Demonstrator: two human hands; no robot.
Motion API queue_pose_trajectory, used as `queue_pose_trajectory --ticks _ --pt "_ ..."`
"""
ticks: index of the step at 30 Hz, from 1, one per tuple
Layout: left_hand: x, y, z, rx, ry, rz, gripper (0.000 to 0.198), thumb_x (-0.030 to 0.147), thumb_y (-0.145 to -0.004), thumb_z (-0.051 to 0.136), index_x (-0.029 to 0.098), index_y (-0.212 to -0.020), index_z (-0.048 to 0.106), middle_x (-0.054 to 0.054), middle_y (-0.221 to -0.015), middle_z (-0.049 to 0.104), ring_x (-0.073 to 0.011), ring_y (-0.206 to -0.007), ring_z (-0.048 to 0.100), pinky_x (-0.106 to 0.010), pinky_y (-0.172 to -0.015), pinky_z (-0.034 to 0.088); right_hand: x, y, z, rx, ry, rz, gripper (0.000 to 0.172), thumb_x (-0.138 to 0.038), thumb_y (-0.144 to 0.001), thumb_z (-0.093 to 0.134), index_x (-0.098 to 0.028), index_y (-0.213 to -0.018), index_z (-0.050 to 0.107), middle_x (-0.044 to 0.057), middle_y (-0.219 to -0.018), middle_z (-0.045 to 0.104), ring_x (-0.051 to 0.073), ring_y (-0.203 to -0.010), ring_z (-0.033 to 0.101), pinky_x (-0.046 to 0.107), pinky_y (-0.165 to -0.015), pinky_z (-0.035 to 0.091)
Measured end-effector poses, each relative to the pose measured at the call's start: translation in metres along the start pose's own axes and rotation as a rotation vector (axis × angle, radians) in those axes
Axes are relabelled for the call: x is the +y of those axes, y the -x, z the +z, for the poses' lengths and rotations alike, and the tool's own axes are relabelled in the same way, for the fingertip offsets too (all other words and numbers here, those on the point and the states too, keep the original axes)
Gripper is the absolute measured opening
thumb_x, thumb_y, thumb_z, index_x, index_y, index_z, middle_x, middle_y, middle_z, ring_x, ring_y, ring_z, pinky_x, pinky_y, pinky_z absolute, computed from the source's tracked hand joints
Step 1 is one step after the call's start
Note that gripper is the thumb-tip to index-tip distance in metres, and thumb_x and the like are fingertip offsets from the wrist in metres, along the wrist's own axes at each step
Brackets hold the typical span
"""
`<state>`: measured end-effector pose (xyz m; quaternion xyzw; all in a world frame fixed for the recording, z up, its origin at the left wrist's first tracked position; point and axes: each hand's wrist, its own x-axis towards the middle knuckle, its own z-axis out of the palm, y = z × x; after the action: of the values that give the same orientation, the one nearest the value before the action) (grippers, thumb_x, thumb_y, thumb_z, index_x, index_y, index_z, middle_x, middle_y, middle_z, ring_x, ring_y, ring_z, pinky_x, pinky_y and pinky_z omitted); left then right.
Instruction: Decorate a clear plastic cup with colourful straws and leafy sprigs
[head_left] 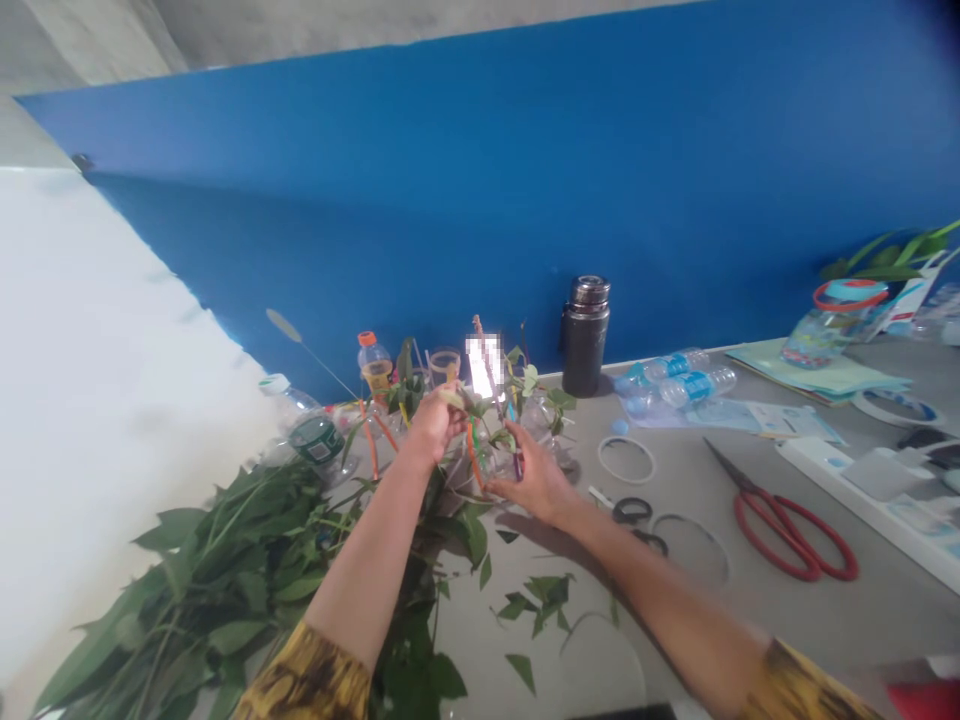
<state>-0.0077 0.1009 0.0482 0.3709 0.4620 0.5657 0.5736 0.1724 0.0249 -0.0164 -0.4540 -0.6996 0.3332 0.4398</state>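
Both my hands reach to the middle of the table, around leafy stems and clear plastic containers. My left hand point(439, 425) is closed, its fingertips pinching a leafy stem point(452, 397) with a pale leaf. My right hand point(538, 475) curves its thumb and fingers around the side of a clear plastic container point(495, 458). Orange, green and purple strips show on this container, and green leaves rise from it. Its lower part is partly behind my fingers. More clear containers with strips and sprigs stand close by, some hidden behind my hands.
A heap of leafy branches point(247, 570) covers the left front. A black thermos point(586, 335) stands at the blue wall point(525, 180). To the right lie water bottles point(697, 385), a tape ring point(626, 459), red-handled scissors point(795, 530) and a white power strip point(862, 500). Cut leaves point(544, 600) lie in front.
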Motion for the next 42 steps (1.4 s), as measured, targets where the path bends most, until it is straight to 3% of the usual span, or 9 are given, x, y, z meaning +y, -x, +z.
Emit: queue_pose_trajectory --ticks 4,8,15,22,26,32,38,42 --pt "0.003 0.003 -0.001 -0.090 0.100 -0.076 0.035 0.004 -0.066 0.068 0.018 -0.098 0.067 0.005 -0.064 0.062 -0.0084 -0.048 0.053 -0.023 -0.058 0.055 -0.001 0.000 0.000 0.011 -0.012 -0.024 0.086 -0.030 -0.069 0.085 -0.021 -0.147 0.050 0.012 -0.138 0.065 0.033 -0.126 0.061 0.050 -0.109 0.047" --pt "0.006 0.011 0.003 -0.070 0.109 -0.106 0.042 -0.003 -0.061 0.062 0.016 -0.098 0.068 0.006 -0.062 0.061 -0.0070 -0.044 0.049 -0.022 -0.055 0.054 0.000 0.001 0.000 0.005 -0.023 -0.037 0.084 -0.028 -0.070 0.085 -0.023 -0.146 0.050 0.011 -0.136 0.066 0.032 -0.125 0.062 0.048 -0.107 0.048" --pt "0.002 0.010 0.002 -0.115 0.080 -0.073 0.039 0.001 -0.063 0.068 0.016 -0.099 0.064 0.001 -0.072 0.068 -0.0164 -0.066 0.067 -0.030 -0.063 0.058 0.005 0.001 0.003 0.011 0.007 0.019 0.090 -0.032 -0.069 0.085 -0.022 -0.151 0.047 0.013 -0.141 0.063 0.034 -0.127 0.061 0.052 -0.109 0.048" --pt "-0.002 0.006 0.001 -0.064 0.012 -0.053 0.038 0.001 -0.060 0.067 0.018 -0.095 0.065 0.003 -0.069 0.065 -0.0144 -0.062 0.064 -0.025 -0.058 0.053 0.002 0.000 0.001 0.022 -0.015 -0.038 0.087 -0.029 -0.069 0.084 -0.021 -0.148 0.049 0.013 -0.140 0.064 0.033 -0.129 0.060 0.050 -0.111 0.047" --pt "0.003 0.013 0.004 -0.138 0.020 -0.055 0.039 0.005 -0.060 0.064 0.016 -0.096 0.070 0.000 -0.072 0.069 -0.0150 -0.064 0.066 -0.025 -0.057 0.053 0.001 0.000 0.001 0.023 -0.022 -0.037 0.081 -0.031 -0.071 0.082 -0.025 -0.146 0.051 0.011 -0.136 0.067 0.032 -0.124 0.064 0.052 -0.108 0.049" --pt "0.001 0.015 0.005 -0.130 -0.052 -0.009 0.034 0.009 -0.062 0.078 0.016 -0.095 0.071 -0.001 -0.073 0.071 -0.0146 -0.066 0.066 -0.027 -0.064 0.055 0.001 0.000 0.001 0.027 0.007 -0.017 0.081 -0.036 -0.072 0.082 -0.023 -0.145 0.052 0.013 -0.140 0.064 0.036 -0.127 0.062 0.055 -0.109 0.048" --pt "0.000 0.012 0.003 -0.073 -0.200 0.041 0.034 0.030 -0.072 0.084 0.017 -0.100 0.069 -0.005 -0.080 0.074 -0.0178 -0.072 0.069 -0.028 -0.065 0.055 0.001 0.000 0.000 0.026 0.006 -0.070 0.074 -0.036 -0.074 0.080 -0.025 -0.143 0.055 0.010 -0.136 0.067 0.033 -0.123 0.064 0.050 -0.106 0.051" --pt "0.007 0.014 -0.001 -0.185 -0.246 0.007 0.039 0.035 -0.074 0.079 0.018 -0.108 0.068 -0.005 -0.082 0.074 -0.0173 -0.069 0.066 -0.026 -0.058 0.052 0.002 0.000 0.000 0.027 0.010 -0.052 0.077 -0.038 -0.075 0.081 -0.025 -0.145 0.053 0.011 -0.137 0.066 0.034 -0.126 0.063 0.052 -0.107 0.050"
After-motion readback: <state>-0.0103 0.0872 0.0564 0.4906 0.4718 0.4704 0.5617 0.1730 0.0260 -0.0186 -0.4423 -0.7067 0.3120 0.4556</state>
